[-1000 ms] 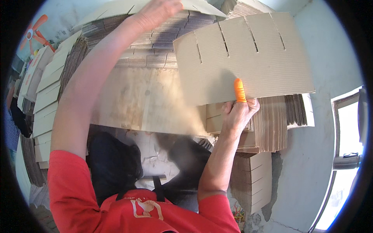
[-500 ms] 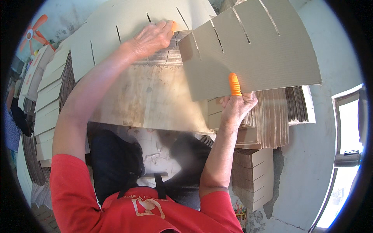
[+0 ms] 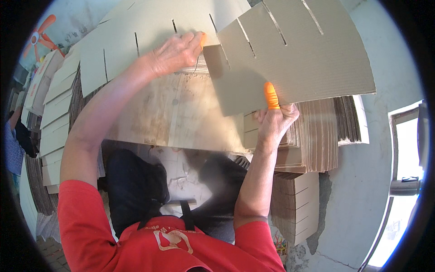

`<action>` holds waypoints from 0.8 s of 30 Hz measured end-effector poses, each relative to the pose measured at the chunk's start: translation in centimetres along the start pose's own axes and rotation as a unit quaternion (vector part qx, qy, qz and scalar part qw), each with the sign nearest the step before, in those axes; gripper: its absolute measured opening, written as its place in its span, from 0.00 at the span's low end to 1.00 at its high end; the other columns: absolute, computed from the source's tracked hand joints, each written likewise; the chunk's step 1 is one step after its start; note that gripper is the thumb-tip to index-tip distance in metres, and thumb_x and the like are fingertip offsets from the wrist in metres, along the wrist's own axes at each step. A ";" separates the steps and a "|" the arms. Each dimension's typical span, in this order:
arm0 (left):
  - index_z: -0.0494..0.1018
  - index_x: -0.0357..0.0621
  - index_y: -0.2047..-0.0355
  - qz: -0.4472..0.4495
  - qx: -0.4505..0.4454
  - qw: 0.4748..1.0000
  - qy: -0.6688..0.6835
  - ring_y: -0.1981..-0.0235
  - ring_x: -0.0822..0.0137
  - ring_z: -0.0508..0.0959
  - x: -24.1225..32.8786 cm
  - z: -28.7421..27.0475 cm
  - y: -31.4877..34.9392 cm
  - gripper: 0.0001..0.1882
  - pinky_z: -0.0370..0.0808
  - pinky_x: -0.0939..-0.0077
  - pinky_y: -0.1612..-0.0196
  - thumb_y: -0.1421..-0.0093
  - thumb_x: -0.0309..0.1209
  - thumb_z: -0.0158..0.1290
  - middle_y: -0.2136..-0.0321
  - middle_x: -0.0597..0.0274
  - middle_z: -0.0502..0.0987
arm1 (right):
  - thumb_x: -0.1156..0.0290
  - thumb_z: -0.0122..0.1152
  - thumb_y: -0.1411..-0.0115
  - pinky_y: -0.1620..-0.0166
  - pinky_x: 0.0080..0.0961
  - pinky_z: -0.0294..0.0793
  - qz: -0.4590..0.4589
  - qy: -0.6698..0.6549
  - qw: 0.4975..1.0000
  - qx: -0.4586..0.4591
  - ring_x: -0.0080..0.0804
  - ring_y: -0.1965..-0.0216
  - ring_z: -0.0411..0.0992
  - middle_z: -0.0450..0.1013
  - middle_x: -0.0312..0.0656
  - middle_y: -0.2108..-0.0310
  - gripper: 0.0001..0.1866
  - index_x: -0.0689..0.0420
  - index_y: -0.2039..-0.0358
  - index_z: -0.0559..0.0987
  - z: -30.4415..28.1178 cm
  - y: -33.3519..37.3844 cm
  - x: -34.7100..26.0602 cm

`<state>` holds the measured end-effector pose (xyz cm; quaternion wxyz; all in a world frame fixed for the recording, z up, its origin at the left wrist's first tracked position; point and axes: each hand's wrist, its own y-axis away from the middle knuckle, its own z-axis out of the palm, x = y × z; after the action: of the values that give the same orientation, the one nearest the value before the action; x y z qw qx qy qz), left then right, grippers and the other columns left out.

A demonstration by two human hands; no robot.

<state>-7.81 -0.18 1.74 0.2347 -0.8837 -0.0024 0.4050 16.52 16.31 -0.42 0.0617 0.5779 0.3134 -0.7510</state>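
Observation:
My right hand (image 3: 274,119) grips the lower edge of a slotted cardboard sheet (image 3: 299,50), an orange finger cot on its thumb pressed against the sheet's face. The sheet is lifted and tilted at the upper right. My left hand (image 3: 174,53) rests at the upper middle on a second slotted cardboard sheet (image 3: 136,31), which lies flat over a stack; an orange finger cot shows at its fingertip, touching the corner of the lifted sheet. Below both lies a stained wooden board (image 3: 181,113).
Stacks of cardboard sheets stand at the right (image 3: 317,131) and along the left edge (image 3: 50,104). A folded box stack (image 3: 297,204) sits below right. A window (image 3: 403,181) is at the right, an orange fan (image 3: 41,34) at the upper left.
My left hand has drawn back toward me, pulling the flat sheet nearer. The right-hand sheet has risen and tilted further to the upper right.

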 end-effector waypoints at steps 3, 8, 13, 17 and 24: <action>0.77 0.29 0.68 0.037 0.076 0.996 0.034 0.67 0.67 0.73 1.4 -1.1 -0.5 0.13 0.78 0.81 0.75 0.54 0.25 0.57 0.59 0.47 0.75 | 0.85 0.43 0.39 0.89 0.15 0.58 -0.027 -0.001 1.000 -0.002 0.12 0.90 0.58 0.66 0.33 0.87 0.16 0.62 0.63 0.82 0.0 -0.2 1.4; 0.78 0.25 0.72 0.049 0.074 0.992 0.084 0.69 0.66 0.73 5.8 -3.7 -0.2 0.12 0.78 0.80 0.77 0.56 0.24 0.57 0.61 0.36 0.77 | 0.85 0.42 0.40 0.89 0.16 0.62 -0.049 0.087 0.995 0.017 0.14 0.90 0.60 0.66 0.34 0.88 0.16 0.62 0.63 0.81 0.8 0.4 0.5; 0.79 0.26 0.72 0.032 0.062 0.992 0.103 0.69 0.65 0.73 7.2 -4.9 1.2 0.13 0.77 0.79 0.76 0.55 0.27 0.60 0.61 0.37 0.78 | 0.85 0.41 0.39 0.88 0.17 0.66 -0.003 0.036 0.999 0.028 0.14 0.90 0.61 0.67 0.35 0.87 0.16 0.62 0.64 0.80 0.8 0.7 0.8; 0.80 0.28 0.71 0.083 0.085 0.983 0.143 0.68 0.65 0.74 8.0 -7.0 1.2 0.12 0.76 0.78 0.76 0.54 0.27 0.59 0.61 0.39 0.78 | 0.86 0.44 0.39 0.80 0.18 0.70 -0.011 -0.024 1.000 0.014 0.16 0.83 0.66 0.71 0.36 0.82 0.15 0.62 0.63 0.81 1.0 1.1 2.7; 0.75 0.35 0.52 -0.063 0.073 0.933 0.347 0.68 0.62 0.74 9.0 -5.6 1.0 0.28 0.78 0.66 0.68 0.48 0.43 0.63 0.60 0.51 0.79 | 0.87 0.57 0.42 0.55 0.22 0.74 0.040 -0.040 0.998 0.008 0.21 0.63 0.72 0.78 0.37 0.65 0.13 0.64 0.58 0.81 2.5 2.2 5.3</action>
<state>2.09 -1.64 -1.93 0.3097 -0.9477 0.0527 0.0563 13.79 14.60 -5.75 0.1001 0.5597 0.2814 -0.7730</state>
